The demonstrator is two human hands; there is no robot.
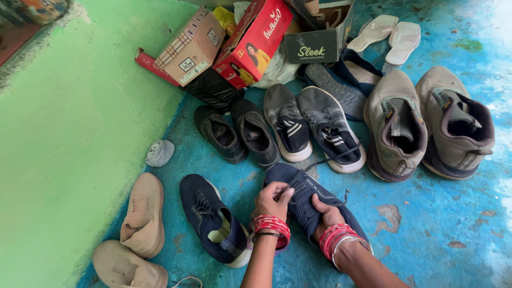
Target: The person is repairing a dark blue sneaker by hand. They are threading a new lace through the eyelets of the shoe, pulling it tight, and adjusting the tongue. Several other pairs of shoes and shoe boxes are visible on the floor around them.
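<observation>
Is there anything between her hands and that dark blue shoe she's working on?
Nothing visible stands between them. Both hands are already on the dark blue shoe: the left hand pinches at its laces, and the right hand grips its side. Its mate, the other blue shoe, lies apart to the left.

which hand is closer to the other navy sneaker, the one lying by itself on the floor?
Left. The left hand grips the held shoe right beside the loose navy sneaker; the right hand is on the held shoe's far side.
</observation>
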